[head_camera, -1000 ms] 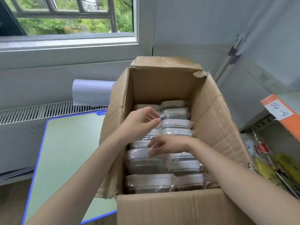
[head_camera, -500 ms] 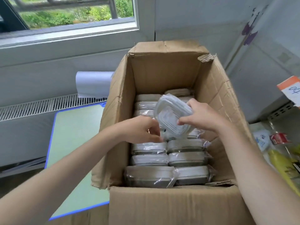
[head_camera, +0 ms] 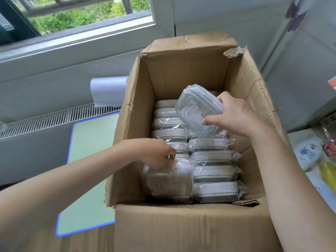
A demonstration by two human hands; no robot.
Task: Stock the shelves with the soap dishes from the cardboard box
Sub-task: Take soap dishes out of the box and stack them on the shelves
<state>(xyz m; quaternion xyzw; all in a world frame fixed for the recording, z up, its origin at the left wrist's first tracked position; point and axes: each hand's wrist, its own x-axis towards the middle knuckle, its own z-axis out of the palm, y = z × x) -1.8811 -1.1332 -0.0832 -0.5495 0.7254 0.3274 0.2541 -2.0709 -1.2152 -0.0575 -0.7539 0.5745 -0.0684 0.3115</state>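
At the bottom of the frame I see the near wall of the cardboard box [head_camera: 181,226], its flaps open. Just inside it, my left hand [head_camera: 156,151], in the lower centre, curls its fingers down onto a wrapped soap dish [head_camera: 168,180] at the near left corner of the box; that dish lies tilted with its broad face up, and I grip its upper edge through the plastic film. To its right and beyond it, the packed soap dishes [head_camera: 212,173] stand on edge in two rows running toward the far wall.

Higher, right of centre, my right hand [head_camera: 234,115] holds a second wrapped soap dish [head_camera: 199,110] lifted clear above the rows, tilted, thumb on its near face and fingers round its far edge.

Left of the box I see a green mat with a blue border [head_camera: 87,160], then a radiator grille [head_camera: 54,117] and a white roll of paper [head_camera: 109,91]. At the right edge sit shelf goods, among them a yellow item [head_camera: 329,173]. A window [head_camera: 76,17] fills the upper left.
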